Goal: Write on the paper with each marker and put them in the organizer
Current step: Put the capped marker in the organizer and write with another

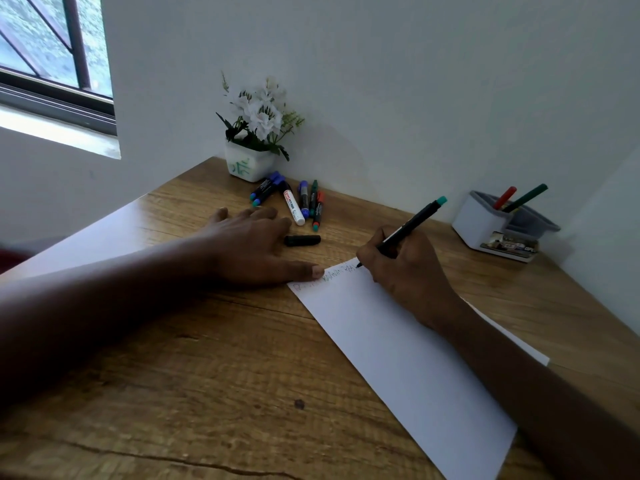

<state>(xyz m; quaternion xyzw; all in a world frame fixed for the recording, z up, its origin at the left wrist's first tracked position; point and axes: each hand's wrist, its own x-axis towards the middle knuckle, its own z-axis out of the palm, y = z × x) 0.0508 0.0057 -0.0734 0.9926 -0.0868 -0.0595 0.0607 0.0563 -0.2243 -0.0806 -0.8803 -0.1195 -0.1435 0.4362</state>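
Right hand (403, 268) is closed in a pen grip low on a black marker (412, 226), tip on the far edge of the paper (398, 358) beside a line of writing; left hand (249, 249) lies flat and open, holding nothing, thumb pinning the sheet's far corner. Marker looks light, rigid and smooth, so grip low near the tip; the sheet is thin and would likely slide unpinned. Loose black cap (302, 240) lies just past the left fingers, unused markers (291, 200) beyond it, organizer (479, 220) well off beyond the right hand, two markers already in it.
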